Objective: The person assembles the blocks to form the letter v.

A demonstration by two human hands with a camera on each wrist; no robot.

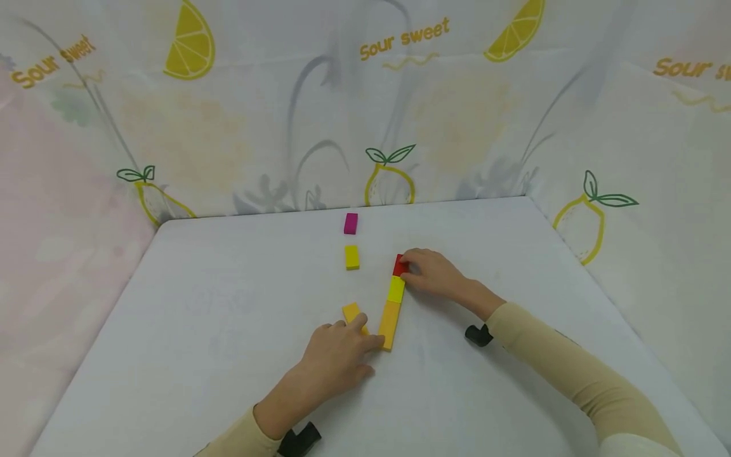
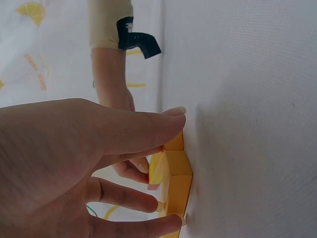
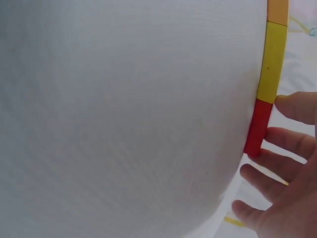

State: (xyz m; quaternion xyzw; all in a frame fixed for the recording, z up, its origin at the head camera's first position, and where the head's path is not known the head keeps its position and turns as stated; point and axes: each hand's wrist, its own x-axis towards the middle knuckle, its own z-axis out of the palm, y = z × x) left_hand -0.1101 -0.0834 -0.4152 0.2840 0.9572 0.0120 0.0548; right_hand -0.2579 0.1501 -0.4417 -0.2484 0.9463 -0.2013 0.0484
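A straight row of blocks lies on the white table: a red block (image 1: 397, 266) at the far end, a yellow block (image 1: 396, 289), then orange (image 1: 390, 318) at the near end. My right hand (image 1: 435, 274) holds the red block, thumb by its joint with the yellow one and fingertips toward its far end. My left hand (image 1: 337, 358) has its index finger stretched to the near end of the row. Other fingers of it touch a loose orange block (image 1: 351, 311) left of the row, partly covered. In the left wrist view, fingertips rest against an orange block (image 2: 179, 181).
Farther back on the table (image 1: 240, 279) lie a separate yellow block (image 1: 351, 258) and a magenta block (image 1: 351, 223). Behind the table hangs a cloth (image 1: 445, 127) printed with lemons. Black wrist mounts (image 1: 478, 335) sit low beside the forearms.
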